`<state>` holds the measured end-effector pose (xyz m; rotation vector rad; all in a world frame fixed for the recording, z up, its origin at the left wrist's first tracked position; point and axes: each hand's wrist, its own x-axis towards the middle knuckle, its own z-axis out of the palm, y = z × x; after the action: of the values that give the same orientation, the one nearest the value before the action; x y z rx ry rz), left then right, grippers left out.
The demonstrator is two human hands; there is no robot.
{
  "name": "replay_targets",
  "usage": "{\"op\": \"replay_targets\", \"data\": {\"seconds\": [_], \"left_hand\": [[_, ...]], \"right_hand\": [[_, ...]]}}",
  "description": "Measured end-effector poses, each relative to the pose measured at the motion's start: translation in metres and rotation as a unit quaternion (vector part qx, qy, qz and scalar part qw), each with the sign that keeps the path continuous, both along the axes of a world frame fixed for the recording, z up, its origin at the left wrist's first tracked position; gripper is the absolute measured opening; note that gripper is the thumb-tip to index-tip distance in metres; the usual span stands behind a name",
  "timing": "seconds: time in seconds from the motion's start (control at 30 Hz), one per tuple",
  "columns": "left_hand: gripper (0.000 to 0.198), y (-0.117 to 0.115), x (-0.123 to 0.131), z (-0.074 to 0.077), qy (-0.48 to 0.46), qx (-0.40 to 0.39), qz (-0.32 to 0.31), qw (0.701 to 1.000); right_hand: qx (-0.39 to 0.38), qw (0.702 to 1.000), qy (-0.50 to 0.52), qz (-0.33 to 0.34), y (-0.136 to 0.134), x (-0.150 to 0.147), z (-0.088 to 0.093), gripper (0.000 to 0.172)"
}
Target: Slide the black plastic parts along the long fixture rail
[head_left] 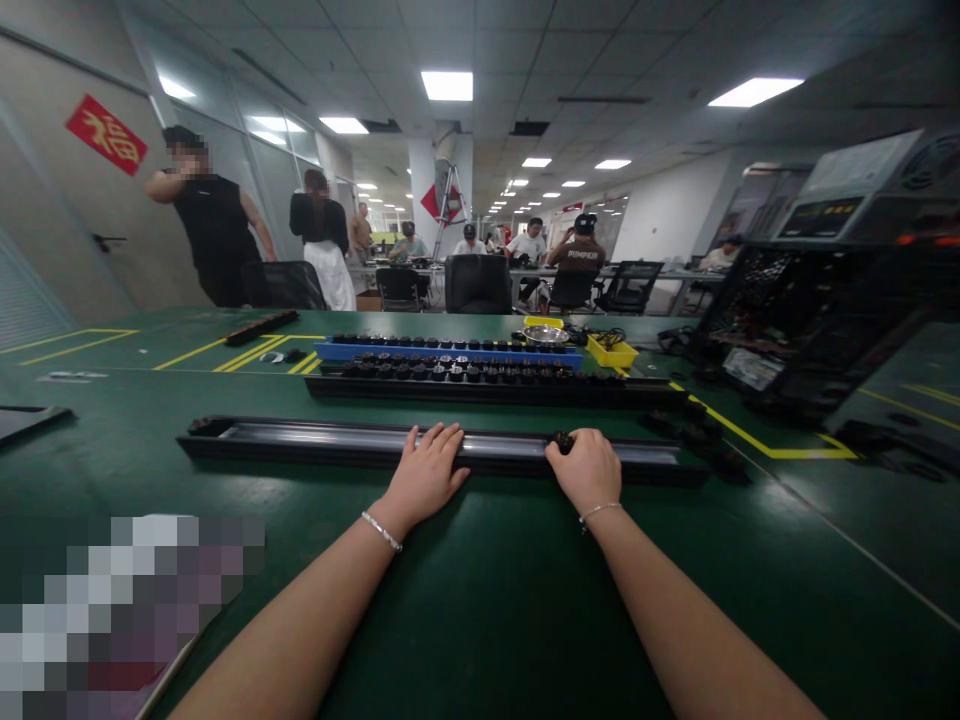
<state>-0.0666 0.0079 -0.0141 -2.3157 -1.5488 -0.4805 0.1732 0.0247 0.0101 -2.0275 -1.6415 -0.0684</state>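
A long black channel-shaped rail (281, 437) with a shiny silvery inside lies crosswise in front of me. Across its middle rests my left hand (426, 472), fingers stretched forward over the near edge and thumb out to the side. My right hand (589, 470) is at the rail's right part, thumb and fingers closed on a small dark knobby part (561, 440). Fingers hide much of that part, so its exact kind does not show. Behind, a second black rail (375, 388) and a blue rail (328, 349) stand near rows of small black round parts (420, 370).
A yellow bin (611, 353) and a round metal dish (545, 335) stand at the back. An opened computer case (757, 330) occupies the right. A short dark strip (262, 327) lies far left. Yellow tape lines mark the green table (487, 600). Several people are beyond it.
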Motion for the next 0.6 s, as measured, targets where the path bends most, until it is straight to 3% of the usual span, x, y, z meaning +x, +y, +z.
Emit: {"op": "replay_targets", "data": {"seconds": [0.6], "left_hand": [[0.042, 0.0, 0.0, 0.001, -0.01, 0.006, -0.003, 1.0]], "right_hand": [[-0.008, 0.997, -0.039, -0.059, 0.004, 0.029, 0.005, 0.028]]}}
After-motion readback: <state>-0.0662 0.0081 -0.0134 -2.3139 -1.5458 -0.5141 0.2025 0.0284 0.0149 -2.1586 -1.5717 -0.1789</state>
